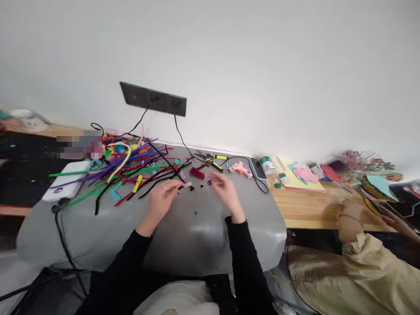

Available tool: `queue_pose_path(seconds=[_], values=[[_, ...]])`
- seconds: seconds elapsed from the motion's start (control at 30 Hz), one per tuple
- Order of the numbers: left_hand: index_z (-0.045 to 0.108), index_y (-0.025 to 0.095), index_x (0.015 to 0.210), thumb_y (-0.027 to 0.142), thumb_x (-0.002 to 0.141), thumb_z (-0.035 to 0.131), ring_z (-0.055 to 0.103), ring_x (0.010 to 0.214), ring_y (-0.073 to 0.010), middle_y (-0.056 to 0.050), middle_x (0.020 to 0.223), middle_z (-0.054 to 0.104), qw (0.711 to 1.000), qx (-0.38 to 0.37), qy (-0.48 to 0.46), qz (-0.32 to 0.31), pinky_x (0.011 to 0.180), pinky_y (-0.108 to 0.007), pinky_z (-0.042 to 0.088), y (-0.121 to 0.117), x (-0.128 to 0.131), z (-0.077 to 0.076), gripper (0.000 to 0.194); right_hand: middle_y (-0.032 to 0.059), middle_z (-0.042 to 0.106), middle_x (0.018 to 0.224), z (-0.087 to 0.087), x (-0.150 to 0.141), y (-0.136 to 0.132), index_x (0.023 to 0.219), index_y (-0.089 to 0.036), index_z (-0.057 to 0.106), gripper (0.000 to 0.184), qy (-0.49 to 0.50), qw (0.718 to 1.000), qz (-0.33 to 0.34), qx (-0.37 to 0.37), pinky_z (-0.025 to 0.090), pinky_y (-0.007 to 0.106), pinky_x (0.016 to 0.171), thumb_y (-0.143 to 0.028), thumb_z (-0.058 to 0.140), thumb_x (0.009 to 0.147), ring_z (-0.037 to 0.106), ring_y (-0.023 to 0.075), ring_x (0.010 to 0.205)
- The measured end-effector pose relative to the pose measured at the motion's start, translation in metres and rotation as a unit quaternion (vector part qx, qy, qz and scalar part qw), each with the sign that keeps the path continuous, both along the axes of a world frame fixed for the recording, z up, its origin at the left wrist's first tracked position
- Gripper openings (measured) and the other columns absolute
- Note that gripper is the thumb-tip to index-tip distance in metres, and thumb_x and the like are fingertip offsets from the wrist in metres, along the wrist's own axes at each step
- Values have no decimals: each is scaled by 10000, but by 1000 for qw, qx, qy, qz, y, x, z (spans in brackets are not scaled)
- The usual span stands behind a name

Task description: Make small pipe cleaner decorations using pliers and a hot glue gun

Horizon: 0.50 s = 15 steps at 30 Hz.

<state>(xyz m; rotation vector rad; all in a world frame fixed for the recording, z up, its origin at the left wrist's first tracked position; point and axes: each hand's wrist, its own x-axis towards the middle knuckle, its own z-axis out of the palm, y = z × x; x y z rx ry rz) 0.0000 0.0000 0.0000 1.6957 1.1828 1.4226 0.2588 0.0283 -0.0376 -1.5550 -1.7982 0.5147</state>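
Observation:
My left hand [160, 199] is closed in a pinch over the grey tabletop, with a small pale pink strip [186, 184] at its fingertips. To its right, my right hand [225, 191] has its fingers curled together; a tiny dark bit shows near the tips, too small to name. Small black scraps [192, 188] lie between the hands. Just beyond them is a short red fuzzy piece [197, 173]. Yellow-and-black pliers [213, 162] and a pink glue gun [241, 169] lie behind my right hand.
Many coloured pipe cleaners [120, 168] spread across the left, beside a white device [64, 186] with a black cable. A phone [258, 169] lies at the right edge. A co-worker's hand [351, 216] rests over the wooden table [305, 212]. Cords run from a wall socket panel [138, 96].

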Motion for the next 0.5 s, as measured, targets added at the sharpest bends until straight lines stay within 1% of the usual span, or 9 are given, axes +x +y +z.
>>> queue_pose_path(seconds=[0.03,0.07,0.1,0.13,0.17,0.23,0.33,0.4,0.5], values=[[768,201,934,383,911,593,749,714,-194,-70,969,800,1000,-18,-18,1,662,-292,625,0,-2,-3,253,133,700,1277,9,24,10,1365,-157,602,435,-32,997,-69,-2,517,299,925,-239,440,969,675,205,1082],[765,198,942,400,908,600,758,734,-205,-71,947,801,999,-36,-35,1,691,-306,635,1,-4,-6,263,161,692,1279,18,47,20,1329,-131,620,416,-92,986,-139,-16,500,319,952,-223,448,961,656,227,1121],[761,194,949,417,902,611,766,757,-215,-73,933,801,997,-52,-51,2,719,-319,643,2,-6,-8,273,171,679,1290,25,66,28,1327,-132,618,415,-168,964,-199,-46,479,338,981,-212,470,947,630,247,1168],[758,191,954,435,892,627,772,783,-224,-76,928,802,996,-68,-66,2,746,-332,648,2,-7,-11,284,211,661,1300,30,82,35,1342,-100,605,439,-193,953,-224,-63,458,375,998,-208,522,924,608,288,1198],[757,187,950,454,877,646,776,818,-235,-82,928,802,993,-84,-80,2,777,-345,650,3,-8,-13,298,237,655,1290,33,93,41,1332,-74,605,456,-207,947,-236,-75,446,396,998,-211,572,899,599,316,1200],[752,180,964,483,833,698,778,885,-254,-100,970,801,989,-111,-101,4,824,-367,648,5,-8,-18,335,249,661,1247,35,104,47,1282,-63,631,445,-227,939,-241,-94,429,421,985,-236,632,872,594,347,1175],[737,172,999,499,753,780,774,938,-274,-116,987,799,982,-136,-130,3,869,-395,638,8,-6,-23,411,227,663,1202,35,104,50,1158,-95,680,326,-250,933,-241,-98,396,439,986,-258,614,884,570,355,1167],[726,169,963,506,723,809,774,946,-281,-119,961,797,978,-148,-144,-8,899,-411,629,9,-5,-26,422,210,655,1182,36,102,50,1115,-107,685,289,-259,931,-243,-88,383,438,986,-249,598,878,561,347,1160],[709,169,886,527,705,828,774,946,-284,-119,944,792,974,-160,-160,-23,919,-419,622,13,-4,-29,419,201,611,1227,43,103,49,1189,-97,647,364,-259,928,-259,-67,405,411,941,-256,578,869,585,320,1109]])
